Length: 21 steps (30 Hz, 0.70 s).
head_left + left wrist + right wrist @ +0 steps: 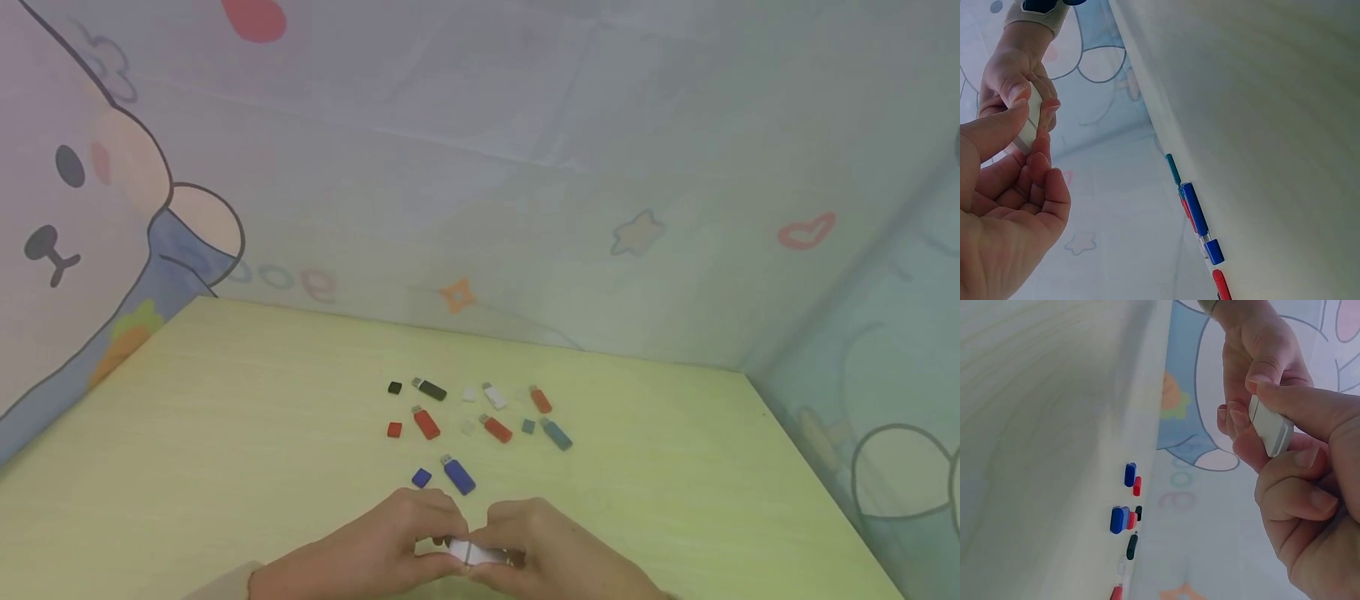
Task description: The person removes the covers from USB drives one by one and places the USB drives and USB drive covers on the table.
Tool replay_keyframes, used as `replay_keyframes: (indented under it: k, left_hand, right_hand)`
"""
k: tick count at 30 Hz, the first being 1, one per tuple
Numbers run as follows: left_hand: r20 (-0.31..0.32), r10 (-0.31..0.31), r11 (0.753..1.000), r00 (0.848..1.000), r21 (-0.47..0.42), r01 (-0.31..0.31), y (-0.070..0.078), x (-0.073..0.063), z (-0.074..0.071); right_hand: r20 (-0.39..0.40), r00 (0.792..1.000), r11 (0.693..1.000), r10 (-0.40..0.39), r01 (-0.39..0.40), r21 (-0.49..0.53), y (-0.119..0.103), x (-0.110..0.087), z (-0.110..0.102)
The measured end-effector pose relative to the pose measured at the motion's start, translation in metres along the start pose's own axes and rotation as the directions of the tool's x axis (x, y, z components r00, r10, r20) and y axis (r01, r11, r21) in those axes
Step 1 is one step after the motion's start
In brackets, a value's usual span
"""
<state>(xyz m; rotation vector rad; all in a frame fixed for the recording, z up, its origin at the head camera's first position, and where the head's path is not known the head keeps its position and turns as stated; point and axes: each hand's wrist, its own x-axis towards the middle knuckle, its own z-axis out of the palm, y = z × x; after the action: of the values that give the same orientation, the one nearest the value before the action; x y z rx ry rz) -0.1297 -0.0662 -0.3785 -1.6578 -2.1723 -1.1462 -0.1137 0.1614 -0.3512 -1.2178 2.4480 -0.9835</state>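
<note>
Both hands meet near the front edge of the view around a white USB flash drive (486,555), whose seam between cap and body shows. My left hand (408,533) pinches the cap end between thumb and fingers. On the other end, my right hand (543,546) pinches the body. In the right wrist view the white drive (1272,428) lies slanted, its cap against the body. Just beyond the hands lie a blue USB drive (458,475) and its blue cap (422,477), apart from each other.
Farther back lie a red drive (426,422) with a red cap (394,430), a black drive (430,389) with a black cap (394,387), a white drive (494,396), two orange-red drives (496,428) and a teal drive (557,434). A printed cloth (480,167) hangs behind the table.
</note>
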Motion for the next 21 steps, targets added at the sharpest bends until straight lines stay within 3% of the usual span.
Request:
replay_keyframes:
  k: [10,21]
  left_hand:
    - [-0.005,0.042,0.999,0.999,0.011,-0.041,-0.0023,0.0008,0.0018]
    - [0.024,0.007,0.998,1.000,-0.058,-0.005,-0.0040,0.0010,0.0029]
  right_hand:
    - [0.024,0.999,0.999,0.030,-0.029,-0.037,-0.0029,0.0000,-0.0031]
    - [0.022,0.999,0.999,0.046,-0.045,-0.025,-0.0019,-0.0017,-0.0029]
